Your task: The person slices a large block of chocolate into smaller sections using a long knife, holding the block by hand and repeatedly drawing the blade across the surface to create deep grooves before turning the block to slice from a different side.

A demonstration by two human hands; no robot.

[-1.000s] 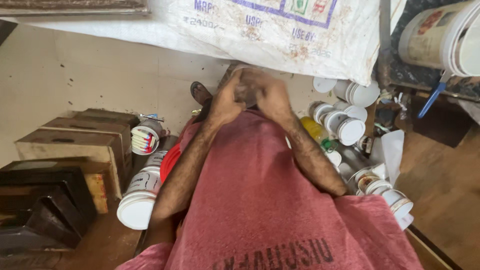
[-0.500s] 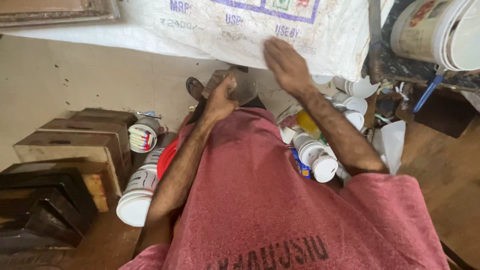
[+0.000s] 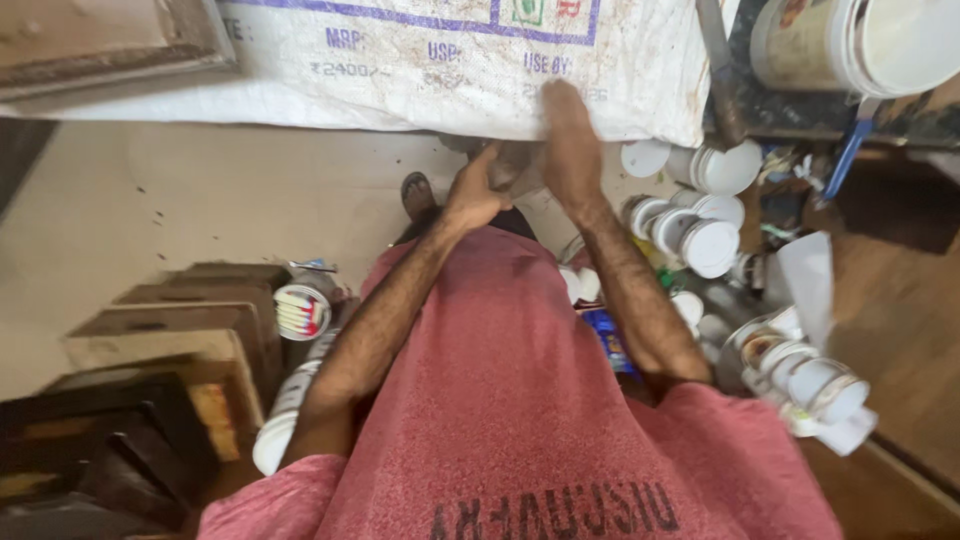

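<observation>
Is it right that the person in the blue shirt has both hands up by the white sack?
Not quite: the shirt is red, not blue, as the head view shows. The left hand and right hand are indeed up by the white sack.

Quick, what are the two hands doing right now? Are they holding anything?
Left hand: curled shut around a small grey object; what it is cannot be told.
Right hand: open, fingers straight, lying flat against the white sack.

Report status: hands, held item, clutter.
Left hand grips a small grey object. Right hand flat on white sack. White-lidded cans crowd right side.
</observation>
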